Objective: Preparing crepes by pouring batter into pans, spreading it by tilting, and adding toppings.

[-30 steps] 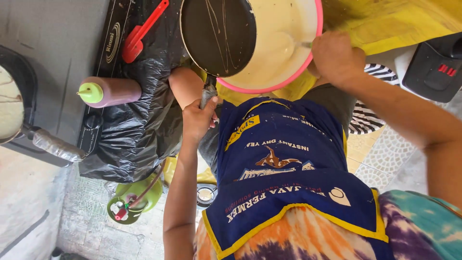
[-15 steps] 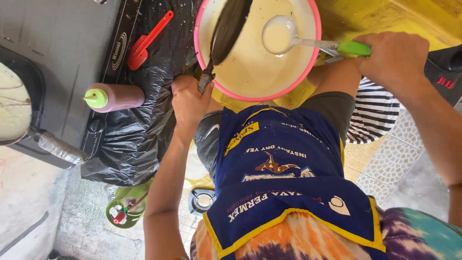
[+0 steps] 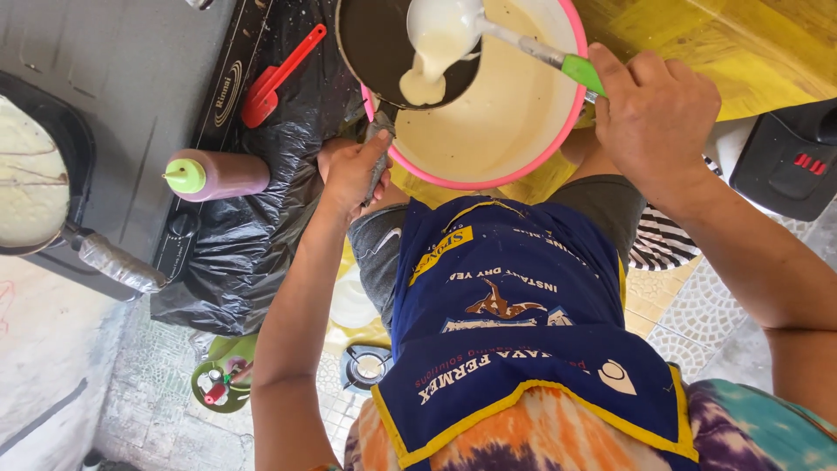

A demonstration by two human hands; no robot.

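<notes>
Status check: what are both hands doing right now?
Left hand grips pan handle. Right hand tips ladle, batter running into pan, above pink bowl. Nothing obstructing.

Left hand (image 3: 353, 170): clasped on handle of small dark frying pan (image 3: 384, 44), held over pink-rimmed batter bowl (image 3: 571, 113). Right hand (image 3: 654, 113): grips green-handled ladle (image 3: 440, 30), tipping pale batter (image 3: 423, 87) into pan. Beside: red spatula (image 3: 277, 77), green-capped squeeze bottle (image 3: 218, 174), black plastic sheet (image 3: 244, 253).

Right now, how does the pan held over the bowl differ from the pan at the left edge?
The held pan is gripped by the left hand above the pink bowl and has only a small pool of batter; the left pan rests untouched, its batter spread wide. Both are dark and round with handles.
</notes>
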